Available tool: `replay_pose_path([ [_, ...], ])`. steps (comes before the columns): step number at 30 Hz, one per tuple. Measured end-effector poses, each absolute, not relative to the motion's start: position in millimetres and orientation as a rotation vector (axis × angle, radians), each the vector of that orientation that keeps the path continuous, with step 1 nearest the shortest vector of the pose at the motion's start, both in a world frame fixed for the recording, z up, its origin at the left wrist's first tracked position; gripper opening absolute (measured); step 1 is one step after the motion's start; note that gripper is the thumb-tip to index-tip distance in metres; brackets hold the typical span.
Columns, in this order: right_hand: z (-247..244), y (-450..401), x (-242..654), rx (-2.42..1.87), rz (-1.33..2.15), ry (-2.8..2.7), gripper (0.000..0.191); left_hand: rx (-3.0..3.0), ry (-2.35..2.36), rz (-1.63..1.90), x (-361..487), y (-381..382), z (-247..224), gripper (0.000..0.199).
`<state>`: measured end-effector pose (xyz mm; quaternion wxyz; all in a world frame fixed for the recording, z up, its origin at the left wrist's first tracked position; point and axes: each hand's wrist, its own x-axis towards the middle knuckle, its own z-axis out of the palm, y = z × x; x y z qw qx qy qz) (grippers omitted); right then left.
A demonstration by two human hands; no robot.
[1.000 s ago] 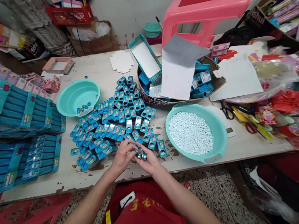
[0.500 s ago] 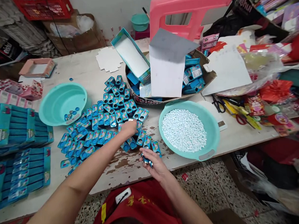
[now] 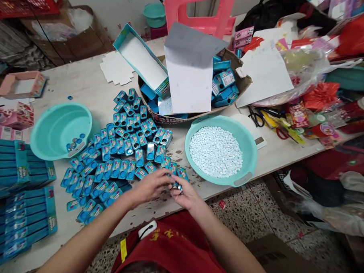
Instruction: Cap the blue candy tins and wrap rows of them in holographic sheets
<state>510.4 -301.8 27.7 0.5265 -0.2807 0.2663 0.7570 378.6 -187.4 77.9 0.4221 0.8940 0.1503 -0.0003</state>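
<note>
At lower centre, the right hand (image 3: 185,194) cradles caps (image 3: 177,186); the left hand (image 3: 150,186) meets it, grip unclear, beside blue tins (image 3: 123,169).

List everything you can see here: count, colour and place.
Table: one, whitish, centre
Small tins: dozens, blue, mid-table
Left basin: one, turquoise, left of tins
Caps: several, blue and silvery, in left basin
Right basin: one, turquoise, right of tins
Pellets: uncountable, white, in right basin
Carton: one, brown, behind tins
Stool: one, pink, behind carton
Crate: one, red, top left
Packaging: jumbled, mixed colours, right
Metallic pieces: a few, silvery, in right hand
Left hand: one, bare, front centre
Right hand: one, bare, beside it
</note>
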Motion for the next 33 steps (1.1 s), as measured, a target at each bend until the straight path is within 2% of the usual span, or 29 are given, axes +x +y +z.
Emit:
replay_pose_path([
  [6, 29.1, -319.3, 494.4, -0.872, 1.951, 0.464, 0.020, 2.331, 0.361, -0.039, 353.9, -230.0, 78.8, 0.037],
  [11, 33.2, -332.2, 488.2, -0.949, 1.853, 0.415, 0.024, 2.248, 0.789, 0.063, 363.4, -212.1, 69.0, 0.025],
  [14, 32.7, -339.1, 492.1, -0.899, 1.805, 0.433, 0.022, 2.309, 0.968, -0.109, 383.0, -186.7, 58.1, 0.026],
  [18, 30.2, -344.6, 500.5, -0.832, 1.750, 0.384, 0.026, 2.400, 1.082, -0.534, 412.6, -167.9, 46.7, 0.023],
  [23, 22.5, -348.2, 506.9, -0.819, 1.727, 0.365, 0.028, 2.431, 1.209, -0.959, 445.4, -169.5, 49.5, 0.042],
  [27, 14.8, -349.8, 507.7, -0.766, 1.678, 0.388, 0.033, 2.462, 1.206, -1.023, 464.4, -169.7, 53.9, 0.035],
  [33, 14.0, -354.2, 510.3, -0.738, 1.615, 0.307, 0.032, 2.517, 1.131, -0.902, 448.7, -168.0, 56.5, 0.042],
])
